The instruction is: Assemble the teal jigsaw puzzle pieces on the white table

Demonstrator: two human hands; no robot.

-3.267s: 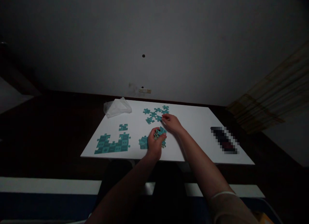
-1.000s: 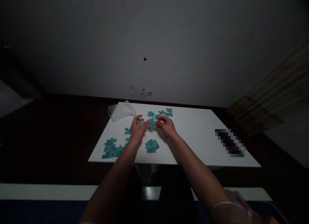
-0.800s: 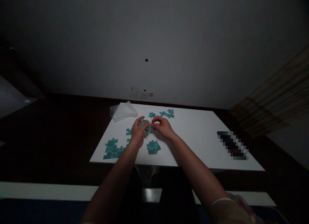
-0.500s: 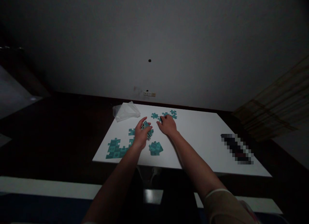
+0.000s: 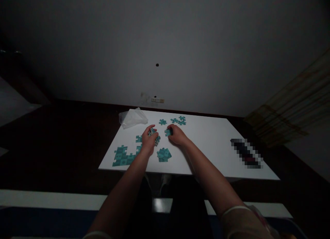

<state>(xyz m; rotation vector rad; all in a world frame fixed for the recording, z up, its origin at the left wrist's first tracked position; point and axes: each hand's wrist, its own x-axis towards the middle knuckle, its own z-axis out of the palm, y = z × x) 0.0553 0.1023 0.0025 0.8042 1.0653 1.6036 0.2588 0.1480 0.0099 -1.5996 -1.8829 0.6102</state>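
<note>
My left hand (image 5: 149,141) is closed around a stack of teal jigsaw puzzle pieces (image 5: 154,136), their edges turned toward my right. Between the fingers of my right hand (image 5: 177,134) is a single puzzle piece (image 5: 168,132), just above or on the white table (image 5: 206,143). Joined pieces (image 5: 123,159) form an L-like section at the left front, partly covered by my left forearm. One piece (image 5: 138,138) shows beside my left hand. A loose pile of pieces (image 5: 164,155) lies between my forearms. Farther back are a lone piece (image 5: 162,122) and a small cluster (image 5: 179,121).
A crumpled clear plastic bag (image 5: 134,118) lies at the table's back left corner. A dark pixelated object (image 5: 246,154) is near the right edge. Behind the table stands a wall with a socket strip (image 5: 157,100). A curtain (image 5: 281,118) hangs at right.
My right hand has drawn back slightly toward me with a puzzle piece, uncovering the cluster behind it. My left hand still holds the stack. The whole view has shifted a little.
</note>
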